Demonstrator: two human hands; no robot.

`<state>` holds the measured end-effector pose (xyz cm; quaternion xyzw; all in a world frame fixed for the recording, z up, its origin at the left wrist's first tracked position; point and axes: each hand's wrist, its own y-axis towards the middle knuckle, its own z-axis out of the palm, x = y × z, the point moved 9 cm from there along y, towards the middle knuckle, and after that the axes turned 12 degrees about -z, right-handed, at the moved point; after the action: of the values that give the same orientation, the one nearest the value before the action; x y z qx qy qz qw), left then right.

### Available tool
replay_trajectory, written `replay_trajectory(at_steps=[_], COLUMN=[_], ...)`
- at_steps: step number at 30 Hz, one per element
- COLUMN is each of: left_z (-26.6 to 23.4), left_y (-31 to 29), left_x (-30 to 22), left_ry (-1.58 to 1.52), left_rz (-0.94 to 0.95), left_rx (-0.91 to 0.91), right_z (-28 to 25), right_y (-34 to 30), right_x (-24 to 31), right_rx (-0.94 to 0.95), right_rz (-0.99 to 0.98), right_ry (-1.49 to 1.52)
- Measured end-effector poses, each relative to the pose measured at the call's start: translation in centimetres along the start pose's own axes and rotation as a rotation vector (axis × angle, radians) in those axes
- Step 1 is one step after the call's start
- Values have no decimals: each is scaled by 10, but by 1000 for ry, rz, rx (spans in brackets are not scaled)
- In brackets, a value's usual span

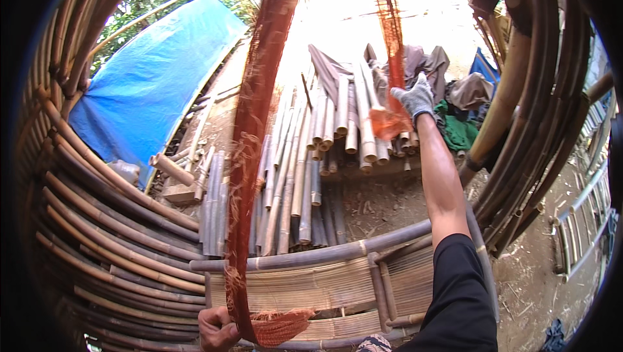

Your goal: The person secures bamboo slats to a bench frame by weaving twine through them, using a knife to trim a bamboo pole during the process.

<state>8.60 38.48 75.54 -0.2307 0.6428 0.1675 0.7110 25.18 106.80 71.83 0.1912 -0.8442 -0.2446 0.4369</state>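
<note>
Two long strips of frayed orange-red mesh hang down from above. The left mesh strip (241,176) runs to the bottom of the view, where it bends and its loose end lies over a slatted bamboo panel (292,293). My left hand (219,329), bare, is closed at that bend, its fingers curled by the strip's edge. With my arm stretched forward, my right hand (415,100), in a grey glove, grips the right mesh strip (394,47) near its lower end. A bunched orange end hangs below the glove.
Bamboo poles (302,176) lie stacked ahead, with dark cloths (428,63) and a green cloth (459,128) by them. Curved bamboo railings (123,248) flank me on the left, and thick bamboo (513,86) on the right. A blue tarp (156,79) hangs at the far left.
</note>
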Motion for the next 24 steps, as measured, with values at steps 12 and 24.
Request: replay_trajectory(at_steps=[12, 24], left_z=[-103, 121], left_y=[-69, 133], left_x=[-56, 44], left_ry=[345, -32], left_rz=[82, -360], left_rx=[-472, 205], right_z=[110, 67], right_y=[47, -290], right_x=[16, 132], right_rx=[382, 181], right_rz=[-62, 28], right_ry=[580, 1502])
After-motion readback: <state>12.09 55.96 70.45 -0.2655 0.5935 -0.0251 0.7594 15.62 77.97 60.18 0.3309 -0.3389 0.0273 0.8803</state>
